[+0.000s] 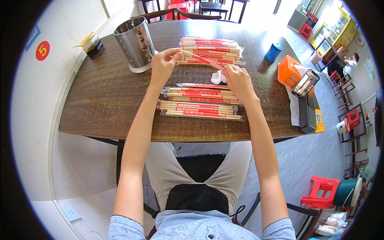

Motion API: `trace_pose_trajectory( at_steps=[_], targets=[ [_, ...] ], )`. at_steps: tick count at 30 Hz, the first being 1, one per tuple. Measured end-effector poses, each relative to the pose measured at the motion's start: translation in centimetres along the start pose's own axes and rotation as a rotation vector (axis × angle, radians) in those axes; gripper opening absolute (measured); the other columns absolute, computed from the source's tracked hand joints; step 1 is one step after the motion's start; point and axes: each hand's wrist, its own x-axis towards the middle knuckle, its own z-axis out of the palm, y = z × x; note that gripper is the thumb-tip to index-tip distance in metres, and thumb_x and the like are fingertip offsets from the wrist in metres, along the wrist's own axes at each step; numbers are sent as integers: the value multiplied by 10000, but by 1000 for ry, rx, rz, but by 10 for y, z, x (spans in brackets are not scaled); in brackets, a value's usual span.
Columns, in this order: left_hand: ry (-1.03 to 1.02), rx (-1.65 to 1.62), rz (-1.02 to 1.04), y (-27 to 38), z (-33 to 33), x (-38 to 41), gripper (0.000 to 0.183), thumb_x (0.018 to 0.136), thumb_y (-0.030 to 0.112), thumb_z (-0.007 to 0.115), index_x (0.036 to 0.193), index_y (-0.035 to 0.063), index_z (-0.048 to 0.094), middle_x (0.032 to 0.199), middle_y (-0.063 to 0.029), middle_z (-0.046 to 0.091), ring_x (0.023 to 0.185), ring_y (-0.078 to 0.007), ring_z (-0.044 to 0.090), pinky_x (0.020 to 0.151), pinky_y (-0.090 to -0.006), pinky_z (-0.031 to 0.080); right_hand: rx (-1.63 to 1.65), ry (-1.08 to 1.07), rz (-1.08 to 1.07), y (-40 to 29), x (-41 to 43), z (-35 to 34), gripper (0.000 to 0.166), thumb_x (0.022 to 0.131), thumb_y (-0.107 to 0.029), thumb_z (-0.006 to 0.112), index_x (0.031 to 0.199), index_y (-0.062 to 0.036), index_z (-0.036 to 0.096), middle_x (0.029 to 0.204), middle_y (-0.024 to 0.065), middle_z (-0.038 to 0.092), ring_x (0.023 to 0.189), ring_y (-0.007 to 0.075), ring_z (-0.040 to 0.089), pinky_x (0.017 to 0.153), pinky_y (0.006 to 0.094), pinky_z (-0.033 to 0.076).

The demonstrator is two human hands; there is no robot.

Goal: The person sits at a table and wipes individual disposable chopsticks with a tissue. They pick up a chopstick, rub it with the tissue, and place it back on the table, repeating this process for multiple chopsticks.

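Note:
Between my two hands a pair of wrapped chopsticks (pixel 204 59) with a red paper band is held at a slant. My left hand (pixel 166 63) pinches its upper left end between thumb and fingers. Its lower right end is in my right hand (pixel 239 80), whose fingertips are partly hidden. Behind them lies a pile of wrapped chopsticks (pixel 210 48). Nearer to me are further rows of wrapped chopsticks (pixel 201 105), laid side by side. A crumpled white tissue (pixel 218 77) lies beside my right hand. The perforated steel utensil holder (pixel 135 43) stands upright left of the pile.
On the wooden table (pixel 105 111) are a sauce jar (pixel 92 45) at the back left, a blue canister (pixel 273 52), an orange tissue box (pixel 289 72), a propped phone (pixel 305 83) and a dark box (pixel 307 114) at the right. A wall borders the left side. A person sits far right.

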Motion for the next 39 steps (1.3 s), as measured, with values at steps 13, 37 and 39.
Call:
trace_pose_trajectory(
  at_steps=[13,37,39],
  targets=[
    [-247,117,128,16,26,-18,154,776,134,608,894,45,652,694,-56,641,544,-93,563,512,-215,439,-108,121,-108,-7,1,10,134,815,-156,528,815,-22,536,865,103,593,882,230,555,771,348,436],
    [-408,96,348,30,40,-30,433,660,246,709,1007,51,538,951,-109,595,840,-236,585,721,-342,455,392,96,-66,-20,1,11,232,791,-96,553,985,-25,447,872,158,551,805,333,562,633,396,475],
    [-491,114,293,31,39,-30,451,655,261,702,1015,55,527,968,-127,586,876,-286,576,747,-381,450,424,89,-38,-21,1,11,287,792,-110,559,1022,-22,412,901,173,549,824,345,561,642,399,476]
  ],
)
